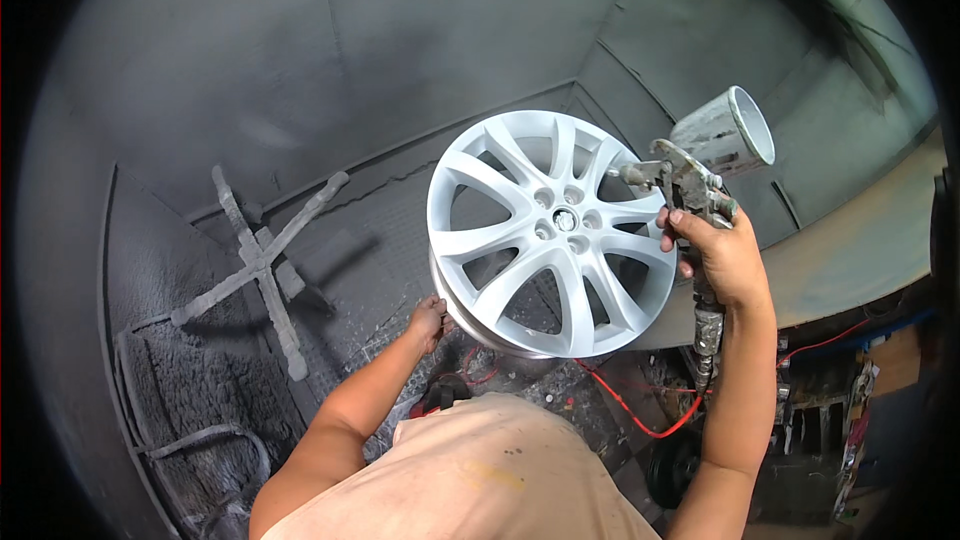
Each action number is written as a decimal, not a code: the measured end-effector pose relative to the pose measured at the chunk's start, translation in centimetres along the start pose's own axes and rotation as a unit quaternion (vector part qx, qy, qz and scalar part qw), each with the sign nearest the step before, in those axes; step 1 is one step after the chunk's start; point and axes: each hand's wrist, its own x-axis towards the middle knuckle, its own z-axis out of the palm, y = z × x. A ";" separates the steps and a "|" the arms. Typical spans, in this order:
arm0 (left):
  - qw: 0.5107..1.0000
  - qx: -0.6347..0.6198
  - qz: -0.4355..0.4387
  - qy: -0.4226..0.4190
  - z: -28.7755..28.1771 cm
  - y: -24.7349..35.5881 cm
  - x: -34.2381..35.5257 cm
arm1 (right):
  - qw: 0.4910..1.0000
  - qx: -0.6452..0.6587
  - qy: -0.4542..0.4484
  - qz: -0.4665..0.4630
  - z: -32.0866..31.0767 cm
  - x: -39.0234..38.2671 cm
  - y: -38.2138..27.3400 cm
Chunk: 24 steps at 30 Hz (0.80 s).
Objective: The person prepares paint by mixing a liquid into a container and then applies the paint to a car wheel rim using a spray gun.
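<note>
A silver alloy wheel rim [570, 290] with several spokes and a round centre cap is tilted face-up in front of me. At its lower left edge, my left hand [428, 325] is closed around the rim's side. My right hand [722, 252] grips a paint spray gun [680, 172] by its handle, with a paint-stained metal cup [725, 132] on top. The gun's nozzle points left, over the rim's right edge. From the gun's lower end, a red air hose [640, 425] loops down behind the rim.
A paint-crusted cross-shaped stand [262, 265] is to the left. Grey booth walls [230, 50] rise at the back and left. A rough dark filter-like pad [200, 390] with a bent pipe lies at lower left. Cluttered shelving [820, 430] is at lower right.
</note>
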 end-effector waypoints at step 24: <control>0.990 0.056 -0.114 -0.065 3.4 -6.4 -2.9 | 0.993 -0.108 0.049 0.010 -0.9 5.2 -0.3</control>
